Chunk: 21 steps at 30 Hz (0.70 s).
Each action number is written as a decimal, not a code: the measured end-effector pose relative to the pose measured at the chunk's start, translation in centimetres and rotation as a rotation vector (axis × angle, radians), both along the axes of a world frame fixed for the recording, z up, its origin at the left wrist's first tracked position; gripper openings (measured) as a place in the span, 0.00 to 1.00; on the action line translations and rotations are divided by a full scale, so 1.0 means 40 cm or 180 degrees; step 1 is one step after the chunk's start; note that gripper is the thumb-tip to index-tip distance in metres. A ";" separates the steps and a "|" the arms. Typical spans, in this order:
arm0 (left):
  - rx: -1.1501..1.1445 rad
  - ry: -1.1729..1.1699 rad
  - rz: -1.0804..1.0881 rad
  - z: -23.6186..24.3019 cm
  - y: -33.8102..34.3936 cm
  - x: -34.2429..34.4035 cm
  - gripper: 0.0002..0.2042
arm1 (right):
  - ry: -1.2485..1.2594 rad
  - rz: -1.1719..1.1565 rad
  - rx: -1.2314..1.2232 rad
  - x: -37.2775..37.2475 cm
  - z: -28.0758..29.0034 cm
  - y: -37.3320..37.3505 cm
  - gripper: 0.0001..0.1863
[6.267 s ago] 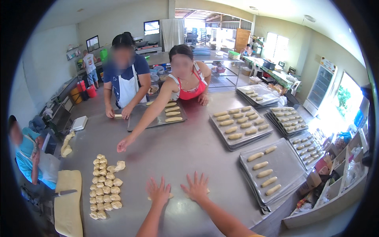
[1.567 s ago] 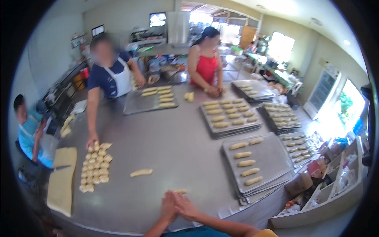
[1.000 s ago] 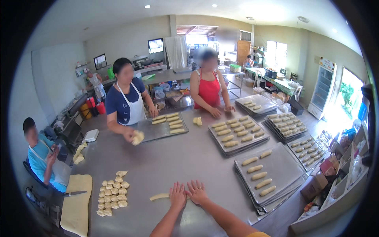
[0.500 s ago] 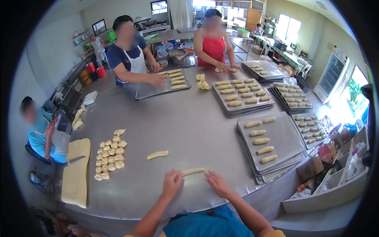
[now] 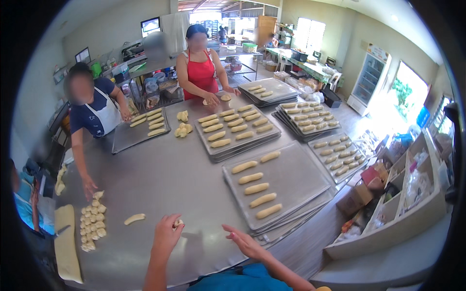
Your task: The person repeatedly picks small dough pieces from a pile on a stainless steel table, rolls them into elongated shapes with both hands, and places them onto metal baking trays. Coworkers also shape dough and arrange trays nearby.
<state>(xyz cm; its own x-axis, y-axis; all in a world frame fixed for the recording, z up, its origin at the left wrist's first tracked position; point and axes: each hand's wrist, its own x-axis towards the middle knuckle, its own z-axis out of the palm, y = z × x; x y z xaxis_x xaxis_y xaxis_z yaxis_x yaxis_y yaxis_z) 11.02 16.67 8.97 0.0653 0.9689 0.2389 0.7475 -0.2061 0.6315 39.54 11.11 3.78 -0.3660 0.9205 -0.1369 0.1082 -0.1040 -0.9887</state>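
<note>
My left hand (image 5: 166, 234) is curled around a dough roll (image 5: 179, 223), just over the steel table. Only a pale end of that roll shows past the fingers. To its right, my right hand (image 5: 245, 242) is open with fingers stretched, apart from any dough. A single dough log (image 5: 135, 219) lies on the table left of my left hand. Farther left sits a cluster of small dough pieces (image 5: 93, 223). Ahead on the right, the nearest tray (image 5: 298, 186) carries several shaped rolls, such as one dough roll (image 5: 256, 188).
A co-worker's hand (image 5: 88, 187) reaches toward the dough pieces. Another person in a red apron (image 5: 200, 72) handles dough across the table. A long dough sheet (image 5: 68, 252) with a knife (image 5: 63, 229) lies at the left edge. More stacked trays (image 5: 228, 154) stand beyond, and a shelf unit (image 5: 388, 223) at right.
The view has turned to the right. My left hand has closed on the roll that lay between my hands, and my right hand has come away from it. A co-worker now reaches toward the dough pieces.
</note>
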 end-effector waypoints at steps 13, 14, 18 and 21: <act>-0.0946 -0.2205 -0.0532 0.174 0.159 0.737 0.10 | 0.1285 -0.0877 -0.0145 0.608 0.051 0.212 0.18; -0.1063 -0.2275 -0.0519 0.168 0.167 0.752 0.10 | 0.1396 -0.0896 -0.0075 0.643 0.059 0.224 0.15; -0.1546 -0.2662 -0.0551 0.144 0.212 0.782 0.10 | 0.1061 -0.0857 0.0114 0.758 0.120 0.275 0.13; -0.1648 -0.2881 -0.0706 0.142 0.252 0.803 0.11 | 0.0430 -0.0833 0.0055 0.809 0.188 0.327 0.14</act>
